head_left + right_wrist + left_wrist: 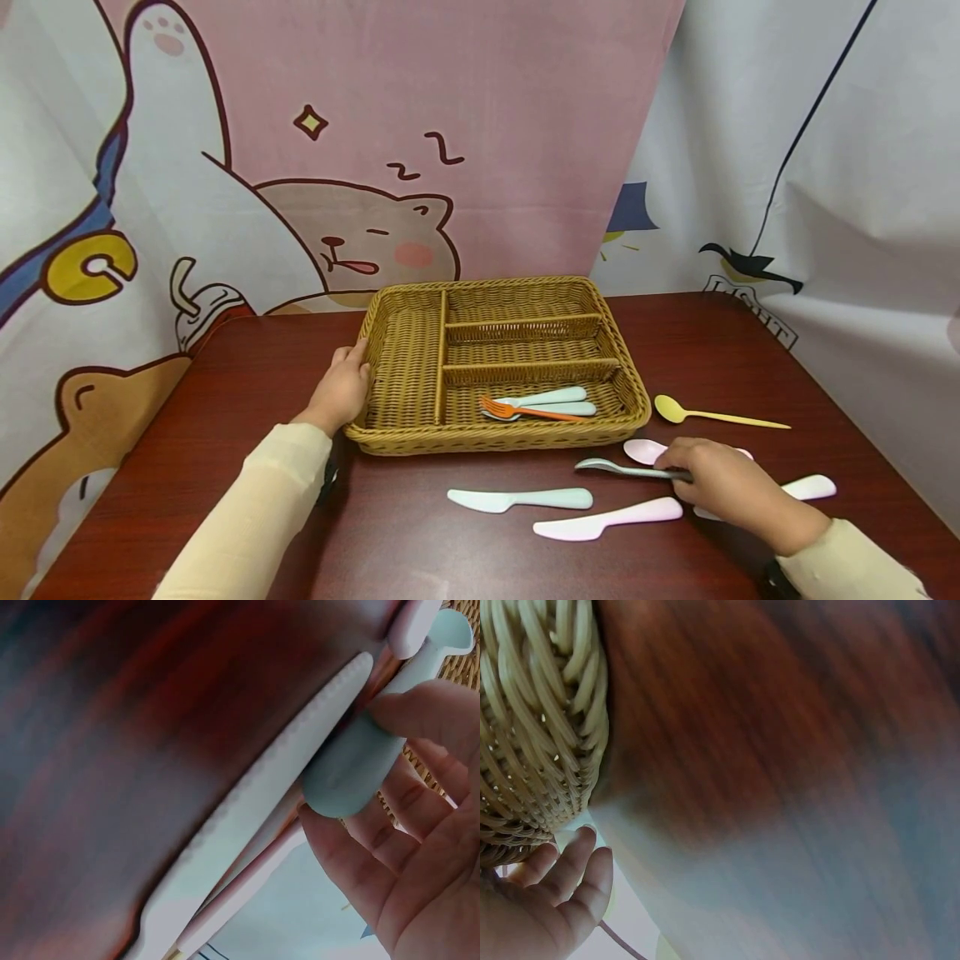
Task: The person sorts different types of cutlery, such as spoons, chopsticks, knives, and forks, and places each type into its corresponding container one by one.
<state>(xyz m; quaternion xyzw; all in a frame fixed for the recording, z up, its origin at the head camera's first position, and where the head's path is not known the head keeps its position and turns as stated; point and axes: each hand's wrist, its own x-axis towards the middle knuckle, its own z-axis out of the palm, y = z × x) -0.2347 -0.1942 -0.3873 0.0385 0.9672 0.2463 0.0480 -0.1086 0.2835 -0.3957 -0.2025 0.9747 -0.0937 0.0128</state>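
Observation:
My left hand [341, 390] rests against the left side of a woven basket [495, 437], its visible fingers loosely extended beside the wicker wall. In the right hand [723, 483] is a grey-green spoon [611, 467], pinched by its handle between thumb and fingers, its bowl pointing left. Under and beside that hand lie a pink spoon [642, 451] and a white knife [810, 487], both partly hidden by it. The right wrist view shows the white knife's serrated blade [255, 802] close alongside the spoon handle.
A mint knife [551, 499] and a pink knife [607, 518] lie in front of the basket. To its right is a yellow spoon [671, 409]. The basket's front compartment holds an orange fork [536, 411] on mint cutlery [562, 397]. A printed curtain [525, 150] hangs behind the table.

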